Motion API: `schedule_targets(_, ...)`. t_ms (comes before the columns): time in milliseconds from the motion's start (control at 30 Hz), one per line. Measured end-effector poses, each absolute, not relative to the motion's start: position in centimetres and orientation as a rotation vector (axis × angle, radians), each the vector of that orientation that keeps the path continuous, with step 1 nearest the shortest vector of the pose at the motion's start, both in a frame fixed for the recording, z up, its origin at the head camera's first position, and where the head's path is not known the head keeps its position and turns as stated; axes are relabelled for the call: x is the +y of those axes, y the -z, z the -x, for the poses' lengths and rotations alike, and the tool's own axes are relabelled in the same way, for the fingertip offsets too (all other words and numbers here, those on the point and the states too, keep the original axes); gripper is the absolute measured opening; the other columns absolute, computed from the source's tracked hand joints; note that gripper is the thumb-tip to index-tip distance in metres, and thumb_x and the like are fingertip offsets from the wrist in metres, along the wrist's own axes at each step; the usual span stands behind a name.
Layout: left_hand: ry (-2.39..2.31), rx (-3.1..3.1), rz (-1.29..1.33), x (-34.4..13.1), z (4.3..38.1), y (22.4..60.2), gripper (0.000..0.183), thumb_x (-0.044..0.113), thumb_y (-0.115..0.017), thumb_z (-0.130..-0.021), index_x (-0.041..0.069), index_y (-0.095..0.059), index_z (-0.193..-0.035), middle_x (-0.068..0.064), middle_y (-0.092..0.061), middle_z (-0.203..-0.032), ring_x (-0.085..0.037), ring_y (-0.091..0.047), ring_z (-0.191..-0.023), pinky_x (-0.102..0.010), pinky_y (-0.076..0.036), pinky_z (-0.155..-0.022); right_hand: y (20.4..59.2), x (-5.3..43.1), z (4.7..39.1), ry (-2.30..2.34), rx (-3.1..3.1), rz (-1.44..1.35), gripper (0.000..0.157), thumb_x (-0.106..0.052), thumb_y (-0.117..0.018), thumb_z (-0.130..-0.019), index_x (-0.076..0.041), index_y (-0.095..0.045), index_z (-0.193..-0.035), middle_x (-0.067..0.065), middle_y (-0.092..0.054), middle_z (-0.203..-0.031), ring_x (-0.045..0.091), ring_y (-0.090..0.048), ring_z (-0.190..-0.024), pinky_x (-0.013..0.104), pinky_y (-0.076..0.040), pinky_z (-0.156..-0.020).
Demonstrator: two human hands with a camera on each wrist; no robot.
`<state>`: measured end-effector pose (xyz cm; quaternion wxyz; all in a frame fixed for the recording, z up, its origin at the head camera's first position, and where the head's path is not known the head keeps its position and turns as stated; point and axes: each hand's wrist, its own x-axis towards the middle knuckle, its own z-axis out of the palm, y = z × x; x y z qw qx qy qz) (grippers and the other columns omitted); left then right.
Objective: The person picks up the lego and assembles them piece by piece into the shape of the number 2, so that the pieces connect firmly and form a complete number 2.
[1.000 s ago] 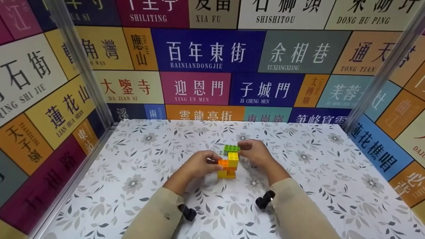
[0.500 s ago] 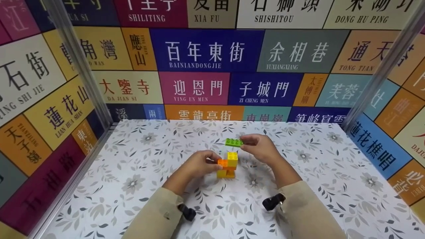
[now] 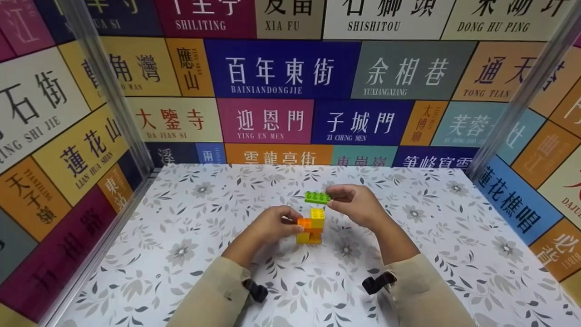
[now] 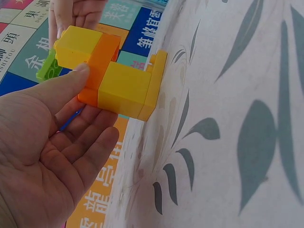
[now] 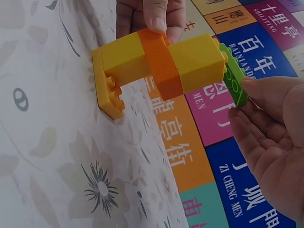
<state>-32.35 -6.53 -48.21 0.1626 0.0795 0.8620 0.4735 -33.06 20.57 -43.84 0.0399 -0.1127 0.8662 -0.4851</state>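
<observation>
In the head view, a toy building-brick stack stands on the patterned tabletop. My left hand [image 3: 277, 223] pinches its orange brick [image 3: 305, 223] between thumb and fingers. An upper yellow brick [image 5: 197, 61] sits on one end of the orange brick. Beneath the other end is a lower yellow brick [image 5: 124, 57], on a thin yellow plate [image 5: 107, 90] with bare studs. My right hand [image 3: 356, 204] pinches one end of a flat green plate brick [image 3: 317, 197]. In the right wrist view, that green piece is right at the upper yellow brick's studs, its hollow underside partly showing.
A white tabletop [image 3: 190, 281] with grey leaf and flower prints lies under both hands. Sign-covered walls [image 3: 281, 68] stand behind and on both sides, with clear corner strips. Black wrist mounts [image 3: 379, 282] sit on both beige sleeves.
My right hand lifted the green plate brick up and to the right from behind the stack, then brought it slightly back left and down. The left hand and the stack stayed put.
</observation>
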Motion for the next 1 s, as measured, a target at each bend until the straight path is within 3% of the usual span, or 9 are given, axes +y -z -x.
schedule_targets(400,-1.358,2.454,-0.23,-6.5,32.4,48.2,0.018,0.029,-0.086,-0.092,0.031,-0.076,-0.106,0.008,-0.073,-0.122,-0.019,-0.07,-0.12,-0.043,-0.057,-0.11,43.8,20.6,31.4,1.499,2.628,0.399,0.037,-0.026,-0.079,-0.097,-0.021,-0.075,-0.133,0.004,-0.074,-0.138,0.025,-0.072,-0.125,0.044,-0.06,-0.107)
schedule_targets(567,-1.369,2.465,-0.246,-6.5,32.3,48.4,0.016,0.028,-0.086,-0.092,0.03,-0.077,-0.105,0.007,-0.073,-0.121,-0.02,-0.071,-0.12,-0.044,-0.057,-0.11,44.1,20.3,31.3,1.516,2.62,0.467,0.038,-0.024,-0.079,-0.098,-0.016,-0.074,-0.134,0.008,-0.073,-0.138,0.028,-0.071,-0.126,0.045,-0.06,-0.106)
schedule_targets(733,-1.353,2.472,-0.242,-6.6,32.3,48.4,0.017,0.031,-0.086,-0.092,0.03,-0.076,-0.105,0.007,-0.074,-0.122,-0.019,-0.071,-0.119,-0.044,-0.057,-0.11,44.6,20.0,31.3,1.559,2.587,0.528,0.038,-0.02,-0.08,-0.097,-0.009,-0.074,-0.133,0.011,-0.072,-0.138,0.029,-0.072,-0.124,0.038,-0.062,-0.101)
schedule_targets(1000,-1.329,2.482,-0.255,-6.6,32.3,48.2,0.017,0.031,-0.086,-0.092,0.029,-0.076,-0.105,0.007,-0.074,-0.126,-0.02,-0.07,-0.123,-0.045,-0.056,-0.111,45.0,19.5,31.3,1.532,2.612,0.607,0.038,-0.019,-0.078,-0.098,-0.008,-0.073,-0.133,0.011,-0.071,-0.137,0.03,-0.072,-0.123,0.036,-0.062,-0.102)
